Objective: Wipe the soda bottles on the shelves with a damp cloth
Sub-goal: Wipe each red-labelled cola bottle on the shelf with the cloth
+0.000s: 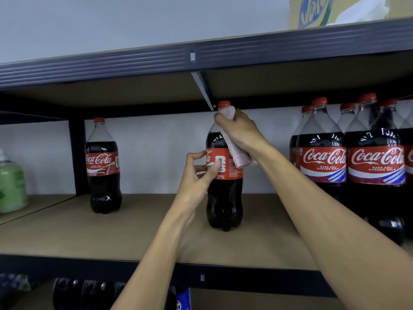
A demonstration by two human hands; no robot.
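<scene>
While my left hand [199,173] is pinching the label of the bottle [224,198] standing mid-shelf, my right hand [239,130] is clasping the cloth [238,154] against its neck at twelve o'clock, and I am judging the next wipe calls for dragging down toward six o'clock.

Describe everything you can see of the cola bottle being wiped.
The cola bottle is clear plastic with a red cap, a red Coca-Cola label and dark soda up to its shoulder. It stands upright on the brown shelf, apart from the other bottles. The left hand grips it at the label; the right hand presses a pale pink cloth against its neck and right side.
</scene>
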